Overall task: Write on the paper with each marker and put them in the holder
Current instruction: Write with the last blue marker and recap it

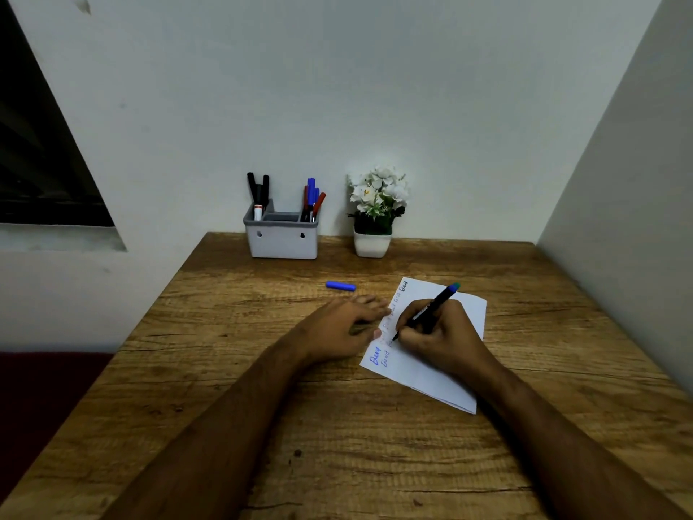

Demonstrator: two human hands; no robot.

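My right hand [437, 332] pinches the marker [431, 308], tip on the paper [442, 369]; my left hand [337, 330] presses the paper's edge, fingers spread.

The two hands hid the middle of the handwritten column on the white sheet of paper [435, 369]. Lower barrels of the markers stayed concealed inside the grey-rimmed white plastic holder [282, 242].

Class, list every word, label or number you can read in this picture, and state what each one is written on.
"Bowl", black ink, far corner of the paper.
Blue handwriting at the paper's near-left corner, two lines, perhaps "Bowl": not sure.
Faint words along the paper's left edge: too blurred to read.
Marker in the right hand and holder: no readable labels.
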